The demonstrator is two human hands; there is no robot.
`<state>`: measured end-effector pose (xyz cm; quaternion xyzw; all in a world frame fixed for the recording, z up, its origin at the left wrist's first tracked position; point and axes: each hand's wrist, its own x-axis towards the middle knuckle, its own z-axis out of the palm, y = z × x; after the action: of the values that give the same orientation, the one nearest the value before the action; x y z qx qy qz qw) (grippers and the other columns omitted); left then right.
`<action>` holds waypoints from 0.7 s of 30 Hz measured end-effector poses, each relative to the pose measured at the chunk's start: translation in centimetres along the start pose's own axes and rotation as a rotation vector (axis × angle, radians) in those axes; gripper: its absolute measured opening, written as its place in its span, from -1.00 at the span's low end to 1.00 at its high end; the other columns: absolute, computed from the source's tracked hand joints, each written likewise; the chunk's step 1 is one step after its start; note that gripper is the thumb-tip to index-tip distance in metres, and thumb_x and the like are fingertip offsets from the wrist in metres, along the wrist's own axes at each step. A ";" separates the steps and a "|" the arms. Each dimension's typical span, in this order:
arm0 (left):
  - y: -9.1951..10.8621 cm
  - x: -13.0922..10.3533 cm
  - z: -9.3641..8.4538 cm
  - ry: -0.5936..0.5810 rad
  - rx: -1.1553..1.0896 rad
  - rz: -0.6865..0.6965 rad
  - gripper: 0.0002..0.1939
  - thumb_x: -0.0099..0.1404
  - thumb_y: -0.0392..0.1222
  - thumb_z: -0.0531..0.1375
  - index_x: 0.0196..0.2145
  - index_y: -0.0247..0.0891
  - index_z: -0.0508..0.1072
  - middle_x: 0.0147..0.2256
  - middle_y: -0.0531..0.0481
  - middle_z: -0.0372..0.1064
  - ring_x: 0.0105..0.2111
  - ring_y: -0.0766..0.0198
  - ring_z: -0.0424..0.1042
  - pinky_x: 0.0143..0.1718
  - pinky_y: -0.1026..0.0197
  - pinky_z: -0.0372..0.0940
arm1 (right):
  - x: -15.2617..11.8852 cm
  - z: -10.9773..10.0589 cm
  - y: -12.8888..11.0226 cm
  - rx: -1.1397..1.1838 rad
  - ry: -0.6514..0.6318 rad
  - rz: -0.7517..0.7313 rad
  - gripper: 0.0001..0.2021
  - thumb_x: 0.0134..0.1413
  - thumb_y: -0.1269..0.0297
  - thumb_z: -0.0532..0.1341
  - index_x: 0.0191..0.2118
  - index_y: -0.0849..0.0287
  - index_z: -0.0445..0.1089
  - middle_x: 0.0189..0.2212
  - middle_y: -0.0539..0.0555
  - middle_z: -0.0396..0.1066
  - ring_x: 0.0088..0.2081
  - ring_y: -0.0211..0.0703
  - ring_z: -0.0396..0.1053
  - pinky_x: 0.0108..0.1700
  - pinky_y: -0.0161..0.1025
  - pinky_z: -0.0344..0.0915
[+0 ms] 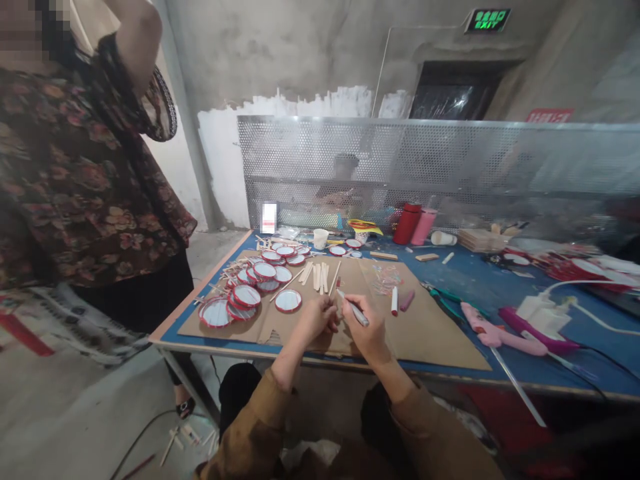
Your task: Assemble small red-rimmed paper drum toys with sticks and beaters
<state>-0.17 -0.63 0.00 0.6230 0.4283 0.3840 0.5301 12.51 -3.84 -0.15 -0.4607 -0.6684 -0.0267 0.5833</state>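
Two hands: our L hand [320, 316] pinches a thin stick [335, 279], long axis pointing away; our R hand [366, 328] grips a pen [356, 312], tip just R of it.

Whitish pen [359, 314], pale stick [335, 279], red-rimmed white discs [288, 300], brown cardboard [425, 337], blue tabletop [465, 283], dark floral blouse [95, 180]

The left hand [320, 317] hid the lower end of a thin stick [335, 277], and the right hand [369, 331] covered part of a marker [358, 313]. Left of the grip, the top and left edges cut off a standing person [95, 173]; beyond it, perforated mesh [295, 150] obscured a figure [346, 167]. Far right of it, red-and-white items [575, 268] blurred together.
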 end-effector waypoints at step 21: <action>0.4 -0.2 0.0 0.006 0.017 -0.002 -0.90 0.18 -0.37 0.02 -0.48 -0.30 0.22 -0.64 0.13 0.30 -0.72 0.48 0.31 -0.73 0.50 0.11 | -0.2 0.1 0.5 0.051 0.012 0.041 -0.85 0.14 0.22 0.14 -0.25 0.16 0.38 -0.47 0.04 0.46 -0.46 -0.22 0.43 -0.37 -0.30 0.37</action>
<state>-0.18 -0.80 0.36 0.6256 0.4339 0.3818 0.5240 12.72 -3.65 -0.56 -0.4592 -0.6559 -0.0002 0.5991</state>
